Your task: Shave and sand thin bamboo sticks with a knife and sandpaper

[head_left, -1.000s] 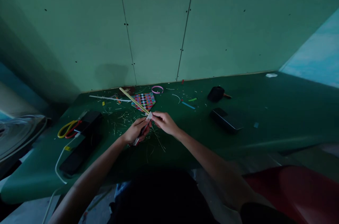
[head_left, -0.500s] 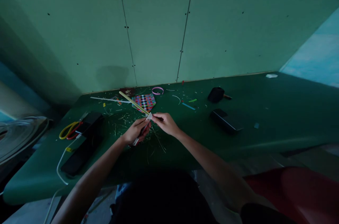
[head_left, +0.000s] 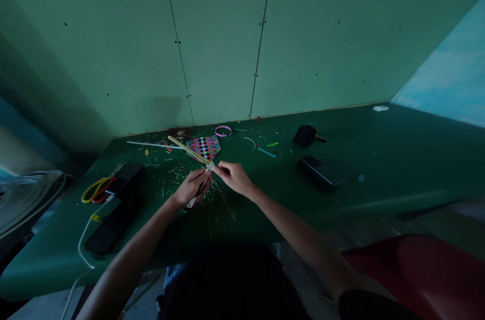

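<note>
You're holding both forearms (head_left: 138,249) angled inward, left hand (head_left: 192,187) gripping a whitish strip (head_left: 210,166), right hand (head_left: 233,176) pinching near its top. The yellowish stick (head_left: 186,148) is kinda slanting up-left from there, past the woven patch (head_left: 208,146).

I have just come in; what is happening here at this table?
At a green table, a person is doing handwork. The left hand is curled round a slim thing, too dark to name. The right hand pinches at a small whitish piece, where the near end of a pale stick meets the hands. In this view the stick crosses a colourful woven piece, and thin scraps lie around.
</note>
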{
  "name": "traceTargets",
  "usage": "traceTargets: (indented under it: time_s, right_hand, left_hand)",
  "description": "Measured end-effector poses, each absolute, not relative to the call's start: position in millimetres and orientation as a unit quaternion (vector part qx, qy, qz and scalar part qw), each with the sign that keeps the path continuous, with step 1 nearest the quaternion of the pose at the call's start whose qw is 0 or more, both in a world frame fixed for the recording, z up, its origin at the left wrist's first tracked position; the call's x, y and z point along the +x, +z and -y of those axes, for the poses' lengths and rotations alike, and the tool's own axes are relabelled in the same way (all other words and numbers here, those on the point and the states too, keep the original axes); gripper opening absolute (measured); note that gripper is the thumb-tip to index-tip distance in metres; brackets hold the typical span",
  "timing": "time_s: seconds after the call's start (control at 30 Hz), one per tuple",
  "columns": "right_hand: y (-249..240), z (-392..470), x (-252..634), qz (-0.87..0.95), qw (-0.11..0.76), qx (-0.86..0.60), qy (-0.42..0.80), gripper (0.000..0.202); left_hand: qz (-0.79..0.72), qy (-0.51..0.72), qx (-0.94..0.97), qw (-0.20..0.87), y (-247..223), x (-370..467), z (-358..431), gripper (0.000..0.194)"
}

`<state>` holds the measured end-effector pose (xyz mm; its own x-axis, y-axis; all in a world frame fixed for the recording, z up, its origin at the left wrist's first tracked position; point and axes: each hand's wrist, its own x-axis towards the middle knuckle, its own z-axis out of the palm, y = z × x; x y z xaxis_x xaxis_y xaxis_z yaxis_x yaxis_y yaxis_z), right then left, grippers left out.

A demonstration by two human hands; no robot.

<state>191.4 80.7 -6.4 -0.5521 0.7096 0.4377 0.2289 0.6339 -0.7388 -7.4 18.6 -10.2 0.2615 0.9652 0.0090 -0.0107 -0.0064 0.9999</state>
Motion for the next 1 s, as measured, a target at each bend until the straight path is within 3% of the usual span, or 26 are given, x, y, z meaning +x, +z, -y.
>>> traceTargets:
  time_s: [0.3, 0.53, 0.73, 1.0]
  right_hand:
    - [-9, -88, 194, 0.854, 0.352, -0.297, 0.243, 0.045]
    - [-17, -89, 193, 0.851, 0.354, -0.333, 0.197, 0.049]
    - [-13, -90, 194, 0.863, 0.327, -0.299, 0.242, 0.027]
    - [-4, -82, 198, 0.825, 0.323, -0.265, 0.381, 0.041]
  left_hand:
    - [-0.457, 0.44, 0.572, 0.52, -11, -5, -21, 0.045]
    - [-0.432, 0.48, 0.53, 0.549, -2, -17, -23, 0.041]
    - [-0.457, 0.467, 0.553, 0.517, -4, -17, -22, 0.043]
    - [-0.421, 0.399, 0.596, 0.555, -8, -5, -17, 0.042]
